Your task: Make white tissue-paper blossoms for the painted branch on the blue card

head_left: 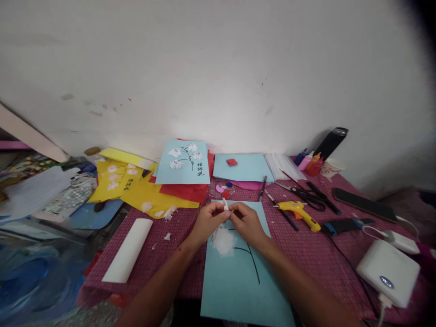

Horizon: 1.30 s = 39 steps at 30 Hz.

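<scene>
Over the top of a light blue sheet (235, 290), my left hand (211, 221) and my right hand (245, 223) meet with bent fingers. Between their fingertips is a small white paper piece (225, 205), pinched from both sides. Just below my hands, a white torn-paper patch (223, 241) lies on the sheet. Black drawn branch lines (252, 261) run down the sheet to the right of that patch.
Behind stand a blue flower picture (184, 170) and a blue sheet with a red shape (232, 162). Left are yellow sheets (160, 200) and a white roll (128, 250). Right are a yellow glue gun (299, 212), scissors (304, 196), a phone (363, 204) and a white power bank (388, 272).
</scene>
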{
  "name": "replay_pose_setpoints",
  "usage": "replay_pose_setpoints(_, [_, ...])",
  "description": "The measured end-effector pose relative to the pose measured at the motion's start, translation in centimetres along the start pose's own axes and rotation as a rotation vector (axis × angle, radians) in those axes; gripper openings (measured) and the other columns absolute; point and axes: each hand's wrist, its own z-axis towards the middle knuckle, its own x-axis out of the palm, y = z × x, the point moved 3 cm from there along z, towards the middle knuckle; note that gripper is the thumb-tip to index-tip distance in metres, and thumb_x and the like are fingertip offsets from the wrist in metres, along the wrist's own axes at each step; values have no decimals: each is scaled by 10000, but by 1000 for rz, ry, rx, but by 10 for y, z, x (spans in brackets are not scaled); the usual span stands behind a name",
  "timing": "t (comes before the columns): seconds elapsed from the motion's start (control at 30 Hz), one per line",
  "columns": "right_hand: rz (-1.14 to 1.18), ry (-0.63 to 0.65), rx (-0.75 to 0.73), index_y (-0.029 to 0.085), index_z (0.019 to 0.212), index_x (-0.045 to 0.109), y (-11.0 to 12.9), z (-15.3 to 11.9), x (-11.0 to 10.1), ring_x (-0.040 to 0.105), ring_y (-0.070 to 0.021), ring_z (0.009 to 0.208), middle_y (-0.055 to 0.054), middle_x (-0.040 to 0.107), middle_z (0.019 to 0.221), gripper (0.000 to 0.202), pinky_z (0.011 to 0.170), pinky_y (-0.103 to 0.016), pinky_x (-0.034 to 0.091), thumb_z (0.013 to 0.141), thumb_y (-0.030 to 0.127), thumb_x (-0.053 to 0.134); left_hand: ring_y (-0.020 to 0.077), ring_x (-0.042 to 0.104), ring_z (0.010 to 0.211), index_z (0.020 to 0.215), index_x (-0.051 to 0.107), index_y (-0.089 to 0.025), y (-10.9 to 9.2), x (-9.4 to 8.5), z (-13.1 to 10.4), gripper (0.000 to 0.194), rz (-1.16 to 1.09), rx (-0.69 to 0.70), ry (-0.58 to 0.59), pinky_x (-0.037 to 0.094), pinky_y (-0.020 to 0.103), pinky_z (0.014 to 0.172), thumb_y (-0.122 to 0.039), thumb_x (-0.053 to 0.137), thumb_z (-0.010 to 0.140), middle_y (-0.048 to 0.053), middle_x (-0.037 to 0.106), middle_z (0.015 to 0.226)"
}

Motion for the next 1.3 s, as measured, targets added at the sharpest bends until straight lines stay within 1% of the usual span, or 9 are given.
replay_pose_setpoints(0.1, [33, 8, 38, 187, 777, 643, -1, 0, 1, 540, -149, 652, -16, 627, 727, 128, 608, -255, 413, 846, 260, 564, 112, 531, 651, 809, 654, -129, 2, -1, 1, 201, 54, -2, -14, 422, 229, 624, -328, 636, 791, 19, 608, 722])
replay_pose_setpoints(0.2, [159, 20, 123, 182, 729, 605, -4, 3, 2, 519, -137, 603, 3, 593, 659, 150, 564, -242, 404, 837, 279, 566, 120, 542, 642, 788, 660, -127, 3, -2, 2, 216, 88, -17, -21, 425, 235, 623, -338, 617, 799, 26, 611, 698])
replay_pose_setpoints(0.37, [299, 60, 228, 180, 701, 572, -6, 5, 2, 459, -109, 505, 30, 551, 578, 184, 492, -223, 369, 823, 318, 579, 122, 551, 624, 794, 650, -131, 1, -2, 2, 225, 70, -40, -18, 429, 236, 611, -351, 604, 808, 25, 610, 680])
replay_pose_setpoints(0.5, [335, 107, 197, 180, 784, 605, -7, 4, 4, 525, -127, 578, 0, 614, 669, 170, 535, -234, 418, 797, 349, 621, 116, 541, 607, 762, 638, -132, 1, -2, 1, 218, 61, -53, -36, 421, 229, 597, -348, 624, 792, 22, 602, 663])
replay_pose_setpoints(0.6, [322, 110, 183, 198, 823, 621, -9, 3, 7, 572, -159, 638, -19, 649, 718, 202, 556, -256, 451, 761, 385, 664, 106, 523, 589, 731, 633, -135, 2, -3, 1, 217, 54, -63, -58, 406, 220, 577, -348, 651, 765, 14, 593, 653])
replay_pose_setpoints(0.73, [290, 90, 175, 209, 805, 630, -11, 2, 9, 570, -166, 609, -14, 643, 677, 199, 526, -260, 448, 742, 388, 688, 96, 507, 567, 700, 620, -138, 3, -3, 1, 220, 42, -72, -73, 387, 216, 557, -347, 667, 749, -3, 572, 621])
replay_pose_setpoints(0.93, [239, 91, 175, 194, 744, 624, -8, 2, 7, 558, -151, 603, -12, 642, 671, 189, 535, -247, 438, 779, 377, 652, 96, 510, 554, 697, 611, -139, 4, -3, 1, 240, 53, -67, -63, 381, 218, 552, -364, 673, 755, -7, 572, 597])
replay_pose_setpoints(1.1, [306, 126, 224, 175, 728, 597, -9, 4, 6, 513, -116, 538, 11, 612, 622, 227, 505, -223, 408, 801, 388, 625, 96, 518, 537, 702, 621, -141, 7, -4, 2, 246, 34, -100, -94, 374, 214, 533, -369, 709, 717, -7, 582, 581])
replay_pose_setpoints(1.3, [384, 122, 322, 171, 746, 591, -14, 5, 7, 487, -103, 472, 28, 586, 565, 174, 462, -213, 389, 774, 336, 639, 98, 538, 561, 733, 632, -143, 8, -3, 2, 195, -5, -98, -77, 392, 212, 549, -325, 703, 718, 0, 611, 618])
